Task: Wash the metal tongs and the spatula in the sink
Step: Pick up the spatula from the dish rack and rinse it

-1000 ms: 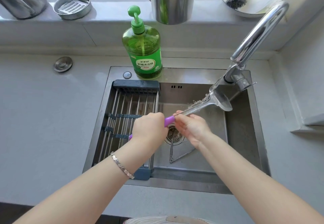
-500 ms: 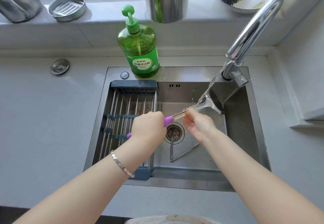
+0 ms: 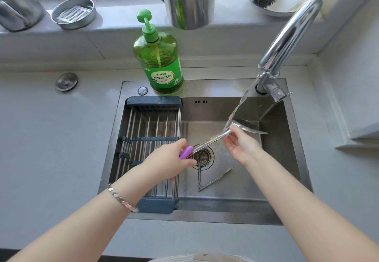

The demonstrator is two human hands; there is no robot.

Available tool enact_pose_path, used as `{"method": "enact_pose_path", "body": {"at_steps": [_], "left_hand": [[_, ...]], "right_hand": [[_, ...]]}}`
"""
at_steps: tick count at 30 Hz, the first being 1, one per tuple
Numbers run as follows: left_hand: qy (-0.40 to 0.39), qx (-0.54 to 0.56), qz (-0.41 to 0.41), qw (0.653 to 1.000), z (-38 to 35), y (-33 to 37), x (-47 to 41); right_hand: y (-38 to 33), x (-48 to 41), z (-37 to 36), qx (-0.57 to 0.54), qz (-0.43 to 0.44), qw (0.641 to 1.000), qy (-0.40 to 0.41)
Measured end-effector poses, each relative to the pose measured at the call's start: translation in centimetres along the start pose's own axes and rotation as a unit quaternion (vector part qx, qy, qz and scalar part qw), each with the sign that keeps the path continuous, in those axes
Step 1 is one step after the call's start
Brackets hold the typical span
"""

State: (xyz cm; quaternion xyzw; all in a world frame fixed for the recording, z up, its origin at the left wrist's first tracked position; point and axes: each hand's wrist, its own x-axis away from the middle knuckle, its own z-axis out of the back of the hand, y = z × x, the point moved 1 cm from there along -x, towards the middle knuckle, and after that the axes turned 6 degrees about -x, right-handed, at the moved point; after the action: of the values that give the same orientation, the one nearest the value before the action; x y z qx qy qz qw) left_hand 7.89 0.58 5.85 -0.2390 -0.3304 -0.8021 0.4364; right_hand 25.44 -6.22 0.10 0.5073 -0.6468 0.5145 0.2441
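2 hands hold the spatula (image 3: 211, 141) over the sink (image 3: 205, 215). The left hand (image 3: 168, 163) grips its purple handle and the right hand (image 3: 242, 147) pinches its neck under running water. Its long axis rises from lower left to upper right. The tongs (image 3: 211, 179) lie untouched on the sink floor, beneath both hands.

1. The left forearm (image 3: 82, 220) and right forearm (image 3: 307, 210) are bare along their whole visible length, from the lower corners of the frame up to the wrists.
2. The left wrist, lower left of centre, wears a silver-coloured bracelet (image 3: 123, 199) of short, faceted links that sits close to the wrist.
3. The left hand (image 3: 170, 163) and right hand (image 3: 242, 149) are ungloved.
4. At the bottom edge, centre, a sliver of pale, finely striped garment (image 3: 180, 259) shows, with a beige patch on it.
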Motion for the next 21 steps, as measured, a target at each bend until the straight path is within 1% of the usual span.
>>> {"method": "enact_pose_path", "body": {"at_steps": [2,5,7,9,10,11,12,13,14,15,16,18,19,20,21], "left_hand": [[0.002,-0.026,-0.025,0.999,-0.2,-0.5,0.0],[0.032,-0.124,-0.021,0.992,-0.3,-0.7,0.2],[0.071,-0.165,-0.001,0.984,-0.5,0.2,0.5],[0.123,-0.222,-0.007,0.967,-1.2,1.2,0.6],[0.136,-0.236,-0.013,0.962,-1.6,1.5,0.6],[0.129,-0.232,-0.005,0.964,-1.8,1.6,0.6],[0.099,-0.197,0.02,0.975,-1.8,1.4,0.4],[0.053,-0.137,0.05,0.988,-1.7,1.1,0.2],[0.006,-0.05,0.077,0.996,-1.6,0.7,-0.1],[-0.037,0.04,0.094,0.994,-1.5,0.4,-0.4],[-0.079,0.128,0.104,0.983,-1.4,0.1,-0.6],[-0.167,0.281,0.116,0.938,-1.0,-0.2,-0.4],[-0.204,0.336,0.12,0.912,-0.7,-0.4,-0.2],[-0.231,0.375,0.124,0.889,-0.6,-0.6,-0.1],[-0.251,0.402,0.126,0.871,-0.4,-0.8,0.0]], "right_hand": [[0.3,0.2,0.1,0.034,0.034,0.999,0.018],[1.4,0.5,0.2,0.098,0.071,0.992,0.042],[2.3,0.8,-0.1,0.112,0.079,0.989,0.046],[3.0,1.0,-0.5,0.131,0.094,0.985,0.061],[3.2,1.0,-0.7,0.146,0.1,0.982,0.067],[3.3,1.0,-0.7,0.16,0.103,0.98,0.065],[3.4,1.1,-0.8,0.177,0.107,0.977,0.053],[3.4,1.1,-0.6,0.21,0.119,0.97,0.039],[3.5,1.2,-0.3,0.264,0.14,0.954,0.028],[3.5,1.5,0.0,0.321,0.176,0.93,0.025],[3.5,1.7,0.6,0.372,0.223,0.901,0.03],[3.1,1.9,1.7,0.451,0.317,0.834,0.034],[3.1,1.7,2.2,0.491,0.35,0.798,0.015],[3.0,1.5,2.4,0.542,0.366,0.756,-0.013],[3.1,1.2,2.7,0.608,0.373,0.7,-0.033]]}}
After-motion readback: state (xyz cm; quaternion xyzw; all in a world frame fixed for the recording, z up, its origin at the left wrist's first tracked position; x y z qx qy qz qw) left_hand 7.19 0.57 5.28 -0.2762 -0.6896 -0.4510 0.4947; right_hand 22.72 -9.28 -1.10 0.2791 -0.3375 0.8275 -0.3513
